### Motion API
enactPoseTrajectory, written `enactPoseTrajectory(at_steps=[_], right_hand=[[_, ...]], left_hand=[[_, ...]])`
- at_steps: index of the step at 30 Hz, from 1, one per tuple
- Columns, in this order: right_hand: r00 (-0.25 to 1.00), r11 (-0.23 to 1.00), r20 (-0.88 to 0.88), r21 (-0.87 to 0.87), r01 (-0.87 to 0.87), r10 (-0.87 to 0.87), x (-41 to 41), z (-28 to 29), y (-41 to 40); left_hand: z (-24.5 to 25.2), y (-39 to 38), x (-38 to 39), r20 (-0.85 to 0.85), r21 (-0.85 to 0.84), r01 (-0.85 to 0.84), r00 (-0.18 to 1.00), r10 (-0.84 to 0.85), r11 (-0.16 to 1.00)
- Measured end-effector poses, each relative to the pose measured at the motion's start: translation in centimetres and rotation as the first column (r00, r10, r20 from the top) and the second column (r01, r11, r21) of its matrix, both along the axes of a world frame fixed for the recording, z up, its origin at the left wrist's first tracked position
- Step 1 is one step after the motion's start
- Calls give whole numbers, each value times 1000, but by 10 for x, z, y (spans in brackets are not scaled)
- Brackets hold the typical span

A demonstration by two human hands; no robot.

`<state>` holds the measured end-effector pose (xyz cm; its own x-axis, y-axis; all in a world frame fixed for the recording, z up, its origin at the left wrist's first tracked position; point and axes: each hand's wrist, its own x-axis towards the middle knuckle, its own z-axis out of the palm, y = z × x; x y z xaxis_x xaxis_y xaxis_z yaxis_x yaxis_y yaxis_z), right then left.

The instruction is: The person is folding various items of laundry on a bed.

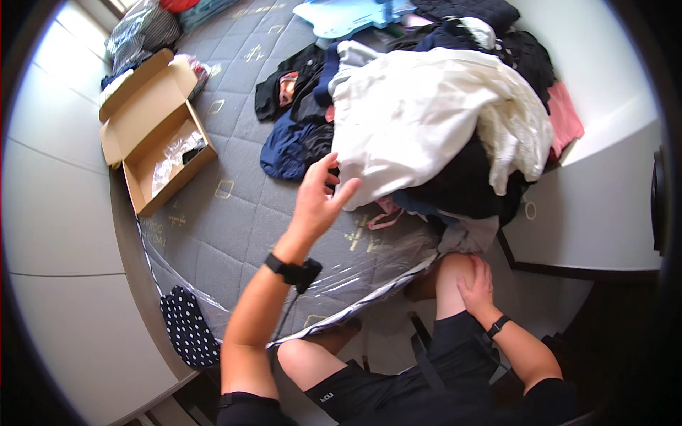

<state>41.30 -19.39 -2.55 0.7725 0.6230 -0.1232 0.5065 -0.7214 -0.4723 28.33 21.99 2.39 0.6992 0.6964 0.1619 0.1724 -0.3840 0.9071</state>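
Note:
My left hand (318,199) reaches over the bed at the near left edge of a white garment (410,117). Its thumb and fingers are apart, and its thumb tip overlaps the cloth; I cannot tell whether it touches. The garment lies on a heap of mixed clothes, with a cream lacy part (514,138) hanging down its right side. Just beyond my left fingers are crumpled navy cloth (285,149) and black clothing (277,85). A pink strap (386,215) pokes out under the heap. My right hand (478,285) rests on my right knee, holding nothing.
The grey quilted mattress (240,223) has clear plastic along its near edge. An open cardboard box (170,197) with plastic wrappers (181,146) sits at left. Polka-dot fabric (189,327) hangs at the near left corner. A light blue plastic item (346,18) lies behind the heap.

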Motion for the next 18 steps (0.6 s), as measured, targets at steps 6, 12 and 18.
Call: enactPoseTrajectory(at_steps=[6, 12, 18], right_hand=[[999, 999, -51, 47, 2, 0, 0, 4, -1], [979, 981, -93, 83, -173, 181, 12, 25, 12], [64, 710, -825, 519, 476, 561, -36, 113, 118]], left_hand=[[14, -23, 41, -133, 372, -147, 969, 209, 917], [97, -63, -90, 229, 381, -579, 814, 533, 721], [165, -193, -289, 461, 48, -875, 447, 767, 481]])
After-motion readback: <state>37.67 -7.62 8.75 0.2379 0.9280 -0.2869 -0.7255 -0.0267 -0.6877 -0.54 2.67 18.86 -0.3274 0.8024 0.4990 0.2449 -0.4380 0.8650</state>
